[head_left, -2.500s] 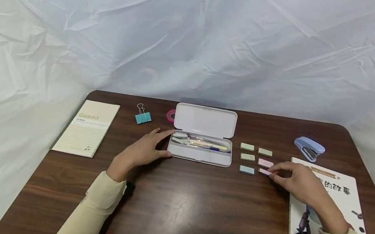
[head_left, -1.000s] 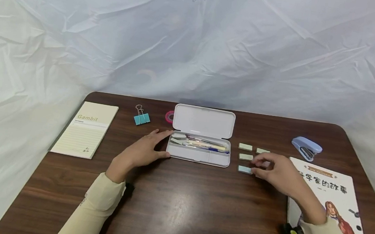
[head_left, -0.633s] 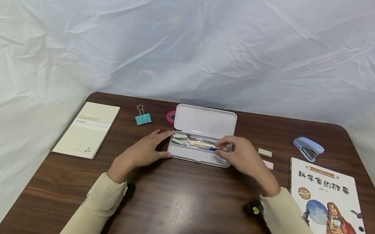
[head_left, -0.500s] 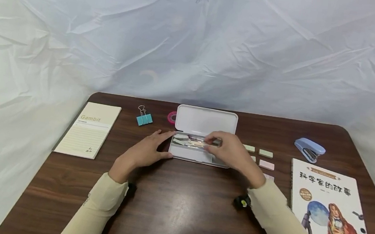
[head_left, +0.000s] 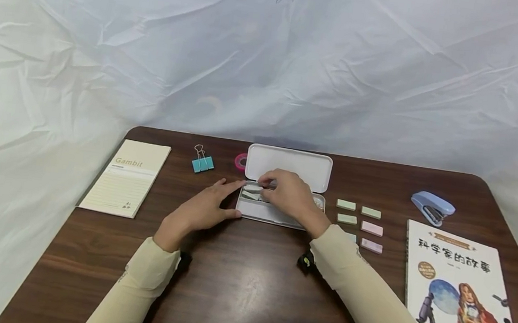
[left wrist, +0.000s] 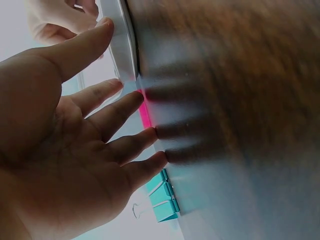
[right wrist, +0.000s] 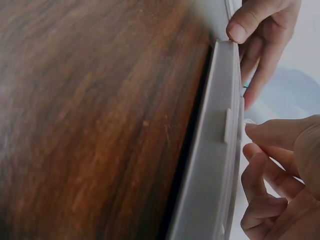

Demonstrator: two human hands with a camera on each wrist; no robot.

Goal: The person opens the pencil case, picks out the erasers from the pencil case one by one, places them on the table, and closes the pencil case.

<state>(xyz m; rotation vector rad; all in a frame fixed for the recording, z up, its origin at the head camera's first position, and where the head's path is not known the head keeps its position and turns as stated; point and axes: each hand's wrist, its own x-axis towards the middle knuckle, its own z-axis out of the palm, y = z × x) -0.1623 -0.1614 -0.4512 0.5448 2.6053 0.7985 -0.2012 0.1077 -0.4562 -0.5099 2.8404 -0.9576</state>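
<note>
Reaching in from the near edge of the tabletop (head_left: 223, 306): two pale sleeves (head_left: 137, 281). Toward the near right corner, lying flat, a book (head_left: 454, 279) with a picture cover. Farther in, nearer the far edge and about midway between left and right edges, a white case (head_left: 263, 212) with its lid (head_left: 289, 167) raised on the far side.

At the case's left end, the left hand (head_left: 201, 208): fingers spread and fairly straight, grasping nothing, thumb and forefinger touching the case. Over the far compartment, the right hand (head_left: 291, 194): fingers bent, thumb near forefinger, close to pale items (head_left: 250, 195) at the left end. Cannot tell whether grasping anything.

Probably in hand: fingertip work among the contents. Best done with light, steady pressure from the left hand, to stop the case sliding. Work from above, well off the raised lid; pinch one item alone, without stirring its neighbours. Raise the right forearm slightly to avoid dragging the blue block (head_left: 352, 237), partly behind the sleeve.

Right of the case, six small blocks (head_left: 372, 228), blue one included. By the left edge, a notebook (head_left: 124, 181). Beyond the book, a stapler (head_left: 433, 208). Toward the far edge, a binder clip (head_left: 202, 164) and pink tape (head_left: 240, 161), the latter just beside the lid.
</note>
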